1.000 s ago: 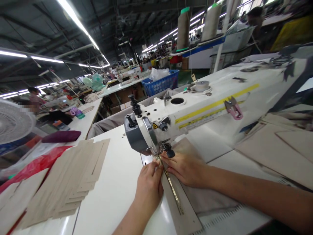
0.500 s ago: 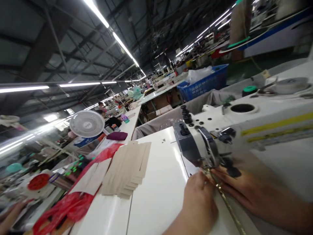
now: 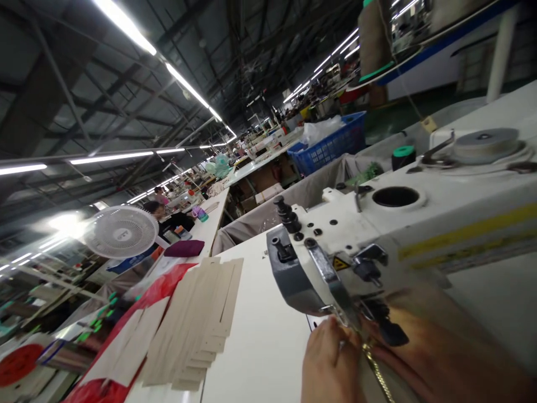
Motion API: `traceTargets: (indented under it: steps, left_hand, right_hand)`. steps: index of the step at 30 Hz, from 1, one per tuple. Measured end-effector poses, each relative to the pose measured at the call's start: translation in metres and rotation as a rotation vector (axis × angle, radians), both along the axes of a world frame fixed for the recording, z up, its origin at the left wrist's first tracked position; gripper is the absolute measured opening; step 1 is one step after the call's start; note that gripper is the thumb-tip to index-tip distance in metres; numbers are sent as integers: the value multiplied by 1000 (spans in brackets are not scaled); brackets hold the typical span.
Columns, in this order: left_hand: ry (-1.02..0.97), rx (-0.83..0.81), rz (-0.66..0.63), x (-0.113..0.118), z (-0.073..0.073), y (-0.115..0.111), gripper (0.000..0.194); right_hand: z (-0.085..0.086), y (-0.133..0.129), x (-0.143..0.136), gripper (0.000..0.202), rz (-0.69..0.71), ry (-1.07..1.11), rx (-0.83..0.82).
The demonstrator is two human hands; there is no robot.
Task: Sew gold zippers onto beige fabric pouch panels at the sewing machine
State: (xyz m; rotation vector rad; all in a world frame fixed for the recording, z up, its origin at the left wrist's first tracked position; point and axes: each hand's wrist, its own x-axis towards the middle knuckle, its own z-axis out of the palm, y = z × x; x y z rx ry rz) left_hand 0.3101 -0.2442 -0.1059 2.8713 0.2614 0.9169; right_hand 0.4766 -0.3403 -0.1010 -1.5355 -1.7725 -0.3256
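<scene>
A white sewing machine [image 3: 361, 224] fills the right side, its metal needle-end parts low over the table. A gold-toothed zipper [image 3: 376, 372] runs from under the machine head toward me, between my two hands. My left hand [image 3: 331, 361] is closed at the zipper's far end, its bent fingertips pressed together close to the presser foot. On the zipper's other side, my right hand [image 3: 436, 336] reaches under the machine arm. The lever and machine head cover most of its fingers, so its grip is hidden.
Left of the machine lies a fanned stack of beige pieces [image 3: 193, 324] on the white table [image 3: 247, 313], beside red plastic [image 3: 168, 285]. A white fan [image 3: 121, 232], a folded purple cloth [image 3: 184, 248] and a blue crate [image 3: 331, 145] stand farther back. A person [image 3: 168, 221] sits beyond.
My view has shifted, so the machine appears larger and the beige stack sits lower left. Both hands stay at the needle area; less of the zipper shows in front of the machine.
</scene>
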Motion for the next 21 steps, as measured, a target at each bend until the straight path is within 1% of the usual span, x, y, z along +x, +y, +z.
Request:
traceTargets:
  steps: [5,8,11,13,15,18,21]
  left_hand:
    - [7,43,103,2,0,-2,33]
    - [0,4,147,3,0,-3,32]
    - [13,-33,169,4,1,-4,30]
    - [27,-31,162,5,1,-5,29]
    - [10,-28,153,6,-1,-6,30]
    - [-104,-37,151,10,-10,-6,29]
    - [-193,-71,164,13,-18,-7,28]
  right_hand:
    - [-3,1,-1,29,-75,-51,73]
    - [-7,2,0,32,-36,-87,70]
    - [-7,2,0,32,-73,-105,86]
    - [-5,1,-1,34,-100,-103,107]
    - [1,1,-1,38,-85,-95,105]
    - [11,0,-1,42,-64,-114,92]
    - [18,0,0,44,-62,-184,110]
